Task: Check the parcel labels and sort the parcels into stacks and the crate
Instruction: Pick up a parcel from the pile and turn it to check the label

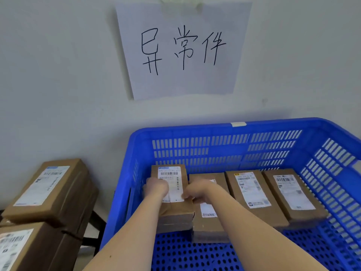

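I see both hands on brown cardboard parcel with white label (170, 175), at left end of blue slotted plastic crate (224, 130), atop another box of which only edge shows. Left hand (157, 187) grasps parcel's left edge, fingertips hidden behind it. Right hand (195, 192) pinches right edge beside label. Right forearm covers most of label on neighbouring brown box (207, 218). Label print too blurred for me to read. Left of crate, brown box stack (48, 192); nearer stack cut off by frame.

This looks like a parcel sorting room. Brown parcels (277, 211) with labels (252, 190) sit in a big blue crate (214, 127) and in stacks (48, 192) beside it. A hand-written paper sign (181, 49) hangs on the wall (58, 75).
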Demonstrator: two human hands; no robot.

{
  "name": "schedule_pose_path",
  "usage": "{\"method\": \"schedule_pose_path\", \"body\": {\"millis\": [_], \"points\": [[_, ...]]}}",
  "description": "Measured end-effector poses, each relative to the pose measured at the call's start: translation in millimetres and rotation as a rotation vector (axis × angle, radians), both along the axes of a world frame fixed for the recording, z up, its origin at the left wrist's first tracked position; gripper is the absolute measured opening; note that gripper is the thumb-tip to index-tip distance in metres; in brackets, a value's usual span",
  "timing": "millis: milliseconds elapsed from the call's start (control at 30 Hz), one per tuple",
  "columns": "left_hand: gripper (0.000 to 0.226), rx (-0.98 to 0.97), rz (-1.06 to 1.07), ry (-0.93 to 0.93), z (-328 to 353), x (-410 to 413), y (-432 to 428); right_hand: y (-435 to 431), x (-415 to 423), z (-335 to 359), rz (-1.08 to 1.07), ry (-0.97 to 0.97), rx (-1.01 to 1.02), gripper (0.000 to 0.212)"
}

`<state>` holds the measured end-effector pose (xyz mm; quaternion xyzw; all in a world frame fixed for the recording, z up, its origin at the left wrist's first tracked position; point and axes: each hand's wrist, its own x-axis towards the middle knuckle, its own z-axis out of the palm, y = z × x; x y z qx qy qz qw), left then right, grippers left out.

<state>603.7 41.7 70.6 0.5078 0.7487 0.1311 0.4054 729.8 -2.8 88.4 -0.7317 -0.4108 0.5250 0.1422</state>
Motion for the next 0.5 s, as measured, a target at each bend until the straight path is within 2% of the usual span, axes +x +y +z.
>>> {"method": "schedule_pose_path", "body": {"millis": [133, 267, 400, 500], "points": [[0.023, 0.032, 0.047, 0.007, -18.6, 1.4, 0.6, 6.7, -3.8, -18.6, 0.140, -0.182, 0.033, 0.033], [0.024, 0.023, 0.013, 0.068, -37.2, 3.6, -3.6, 3.6, 0.9, -30.8, 0.279, -0.344, 0.044, 0.016], [0.027, 0.023, -0.026, 0.114, -56.7, -0.9, -1.5, 3.2, 2.0, -42.4, 0.294, -0.394, 0.221, 0.034], [0.028, 0.083, -0.054, 0.158, -67.9, -2.9, -4.1, 4.0, 1.1, -48.6, 0.358, -0.433, 0.215, 0.061]]}}
